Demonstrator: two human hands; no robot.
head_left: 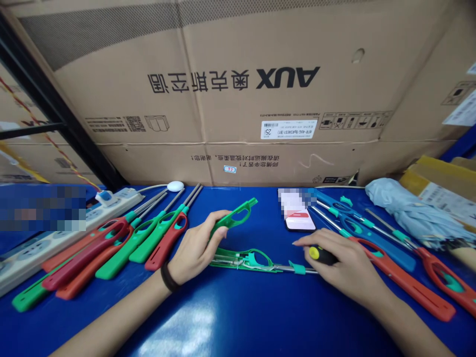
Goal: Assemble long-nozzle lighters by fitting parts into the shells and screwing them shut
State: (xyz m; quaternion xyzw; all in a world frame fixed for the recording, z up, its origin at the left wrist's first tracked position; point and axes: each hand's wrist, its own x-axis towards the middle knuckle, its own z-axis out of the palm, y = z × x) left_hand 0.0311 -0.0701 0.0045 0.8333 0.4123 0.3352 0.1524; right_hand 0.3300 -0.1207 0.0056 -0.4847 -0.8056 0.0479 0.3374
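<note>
Left hand (pixel 195 248): pinching green handle shell (pixel 234 218), lifted clear, seemingly to bare the works. Right hand (pixel 345 267): closed round yellow-capped screwdriver (pixel 320 254), resting on tabletop (pixel 230 307). Opened green lighter (pixel 253 260): flat between both hands. Whole lighters (pixel 111 248): ranked at left.

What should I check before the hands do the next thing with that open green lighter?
1. Left hand has a firm hold on the green cover: ok.
2. Right hand holds the screwdriver: ok.
3. Open green lighter lies flat on the table: ok.
4. Screwdriver tip sits on a screw: cannot tell, the hand hides it.
5. Phone lies apart from both hands: ok.
6. Tiny loose parts all accounted for: cannot tell.
</note>
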